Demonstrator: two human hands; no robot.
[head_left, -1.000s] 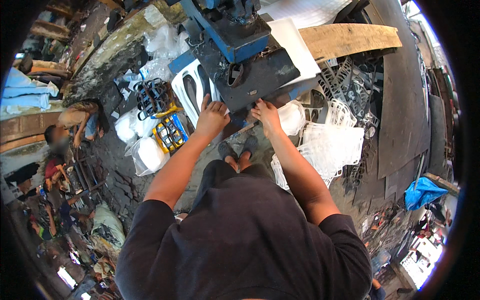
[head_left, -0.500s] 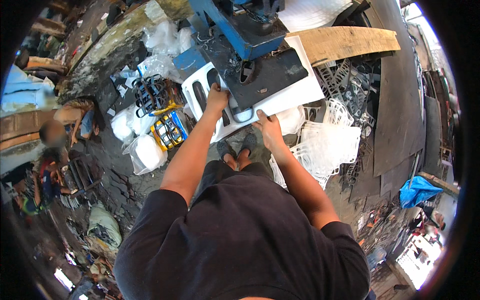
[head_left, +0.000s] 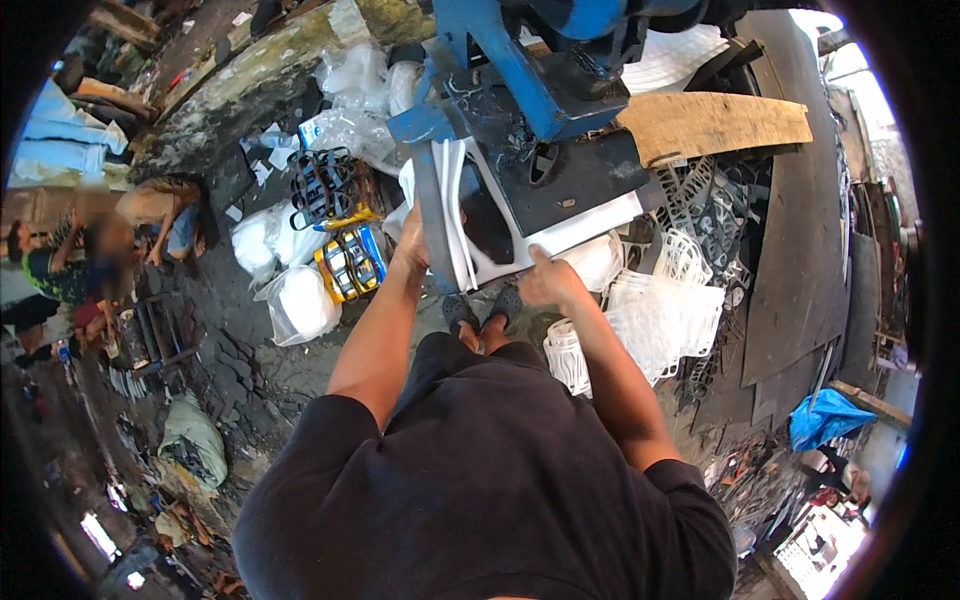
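A flat white plastic panel [head_left: 470, 215] with an oval cut-out lies on the dark bed [head_left: 575, 180] of a blue press machine [head_left: 520, 70]. My left hand [head_left: 412, 240] grips the panel's left edge, where a second white piece stands tilted on edge. My right hand [head_left: 545, 280] holds the panel's near edge, thumb on top. Both forearms reach up from my black shirt. My sandalled feet [head_left: 485, 315] show below the panel.
White plastic pieces [head_left: 660, 310] are piled at the right, bags of white parts [head_left: 295, 295] and black and yellow frames [head_left: 335, 225] at the left. A wooden board [head_left: 715, 125] lies beside the machine. People [head_left: 110, 240] sit at the far left. A blue sheet [head_left: 825, 415] lies lower right.
The white panel has come out from under the machine bed toward me and tilted up at the left. Both hands went from the bed's edge to gripping the panel.
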